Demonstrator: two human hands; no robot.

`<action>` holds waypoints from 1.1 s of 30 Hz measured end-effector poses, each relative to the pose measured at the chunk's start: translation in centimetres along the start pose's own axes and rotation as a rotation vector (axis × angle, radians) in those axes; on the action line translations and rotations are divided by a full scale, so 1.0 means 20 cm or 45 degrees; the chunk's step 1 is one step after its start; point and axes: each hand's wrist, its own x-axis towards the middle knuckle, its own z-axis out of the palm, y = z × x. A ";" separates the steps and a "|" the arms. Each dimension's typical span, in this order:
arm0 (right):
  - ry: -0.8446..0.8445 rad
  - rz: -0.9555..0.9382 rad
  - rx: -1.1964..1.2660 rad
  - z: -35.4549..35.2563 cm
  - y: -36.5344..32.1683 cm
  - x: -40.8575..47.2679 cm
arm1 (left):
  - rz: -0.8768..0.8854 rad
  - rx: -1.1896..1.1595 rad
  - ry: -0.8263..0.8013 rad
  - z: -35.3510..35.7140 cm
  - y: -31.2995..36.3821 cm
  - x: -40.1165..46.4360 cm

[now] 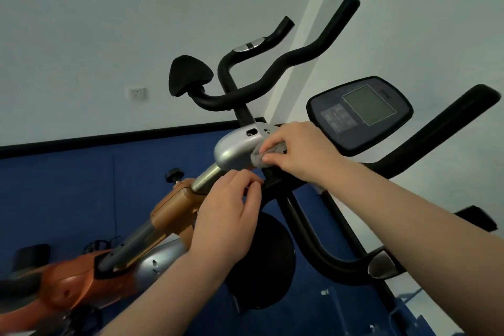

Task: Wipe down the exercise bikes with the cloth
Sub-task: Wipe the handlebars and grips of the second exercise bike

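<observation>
An orange and silver exercise bike [174, 207] runs from lower left up to a silver handlebar housing [234, 148]. My right hand [297, 150] grips a bunched grey cloth [259, 158] and holds it against the right end of that housing. My left hand [229, 210] lies below it with fingers curled around the steel post and the black bar under the housing. Black handlebars [286, 63] rise above. The cloth is mostly hidden under my right fingers.
A second bike's console with a grey screen [362, 113] stands at the right, with its black handle [447, 131] and lower grip [381, 264]. A black adjustment knob [174, 173] sticks out at the left. Blue floor and white walls with a socket [137, 93] lie behind.
</observation>
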 end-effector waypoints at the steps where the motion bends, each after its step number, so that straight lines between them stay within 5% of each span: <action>1: -0.084 0.028 0.051 -0.03 0.02 -0.01 | -0.005 0.000 -0.004 0.00 0.00 0.00; 3: -0.201 0.053 0.106 -0.07 0.04 -0.01 | -0.014 -0.007 0.006 0.00 0.00 0.00; 8: 0.056 0.092 0.044 0.01 0.02 0.03 | -0.032 -0.017 0.041 0.01 0.00 0.00; 12: -0.378 0.271 0.058 -0.07 0.08 0.04 | -0.025 -0.015 0.037 0.01 0.00 0.00; 16: -0.511 0.258 0.044 -0.12 0.06 0.04 | -0.037 -0.066 0.021 0.00 0.00 -0.01; 22: 0.156 0.219 -0.332 0.03 -0.09 0.04 | -0.020 -0.100 0.031 0.01 -0.01 0.01; 28: 0.042 0.152 -0.298 -0.02 -0.07 -0.04 | -0.026 -0.121 0.015 0.01 -0.02 0.00; 33: 0.233 0.268 -0.242 0.07 -0.08 -0.03 | 0.016 -0.031 -0.052 -0.01 -0.02 0.01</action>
